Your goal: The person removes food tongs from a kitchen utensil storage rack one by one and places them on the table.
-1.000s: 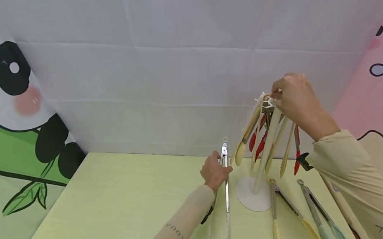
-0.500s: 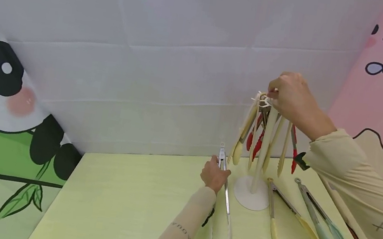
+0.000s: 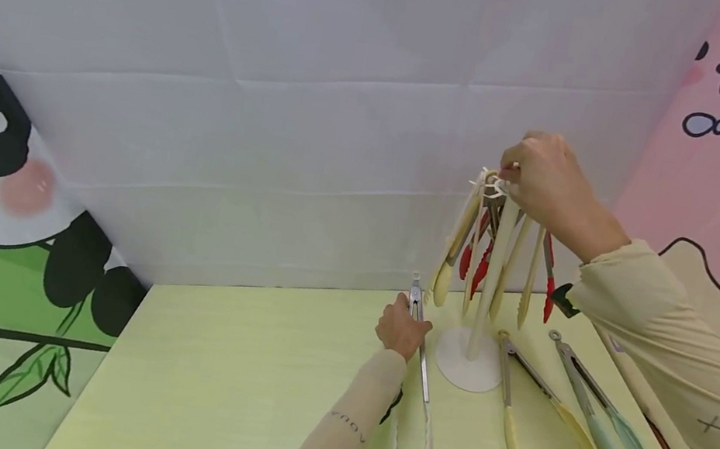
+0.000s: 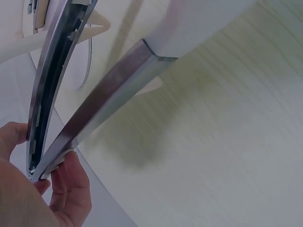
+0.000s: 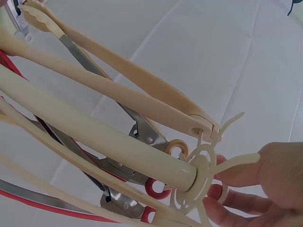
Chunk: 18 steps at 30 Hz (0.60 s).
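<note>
My left hand (image 3: 401,329) grips metal tongs with whitish tips (image 3: 425,376) near their hinged end, above the table. In the left wrist view, the thumb and fingers hold the two arms (image 4: 102,101) from either side, and the arms spread apart. My right hand (image 3: 553,184) is at the top of a white hanging stand (image 3: 491,277). In the right wrist view, its fingers (image 5: 236,172) pinch the small ring at the stand's hooked top (image 5: 203,165). Beige tongs (image 5: 123,78) and red-tipped tongs (image 3: 547,278) hang from the hooks.
Yellow-tipped tongs (image 3: 514,433) and green-tipped tongs (image 3: 609,437) lie spread on the table to the right of the stand's round base (image 3: 451,361). A pale cloth wall (image 3: 305,169) rises behind the table's back edge. Cartoon prints flank it.
The head view has shifted slightly, so the scene slides left. The left hand and the metal tongs sit a little lower in view. The right hand keeps its place at the stand's top.
</note>
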### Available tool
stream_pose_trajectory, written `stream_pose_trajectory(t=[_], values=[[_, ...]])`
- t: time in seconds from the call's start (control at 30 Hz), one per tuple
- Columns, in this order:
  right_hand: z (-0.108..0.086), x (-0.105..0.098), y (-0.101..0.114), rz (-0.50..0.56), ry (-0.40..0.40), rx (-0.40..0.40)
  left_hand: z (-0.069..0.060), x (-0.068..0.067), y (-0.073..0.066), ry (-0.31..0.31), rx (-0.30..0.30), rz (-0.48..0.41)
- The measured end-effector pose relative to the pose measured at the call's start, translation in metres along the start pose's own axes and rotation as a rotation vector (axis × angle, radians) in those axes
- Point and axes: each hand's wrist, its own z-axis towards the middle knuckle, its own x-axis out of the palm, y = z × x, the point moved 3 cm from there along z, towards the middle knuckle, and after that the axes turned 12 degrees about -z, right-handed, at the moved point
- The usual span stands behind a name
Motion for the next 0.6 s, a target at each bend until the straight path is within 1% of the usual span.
stream_pose_trajectory(t=[0.27,0.43,0.6], values=[[0.001,-0.001,0.003,0.001,0.003,-0.009,0.000,0.003,0.001,0.008,-0.024,0.003],[-0.003,0.000,0.002,-0.002,-0.004,-0.007,-0.003,0.009,0.006,0.032,-0.047,0.022],[-0.005,-0.001,0.001,-0.007,-0.022,-0.017,-0.003,0.015,0.011,0.024,-0.068,0.023]])
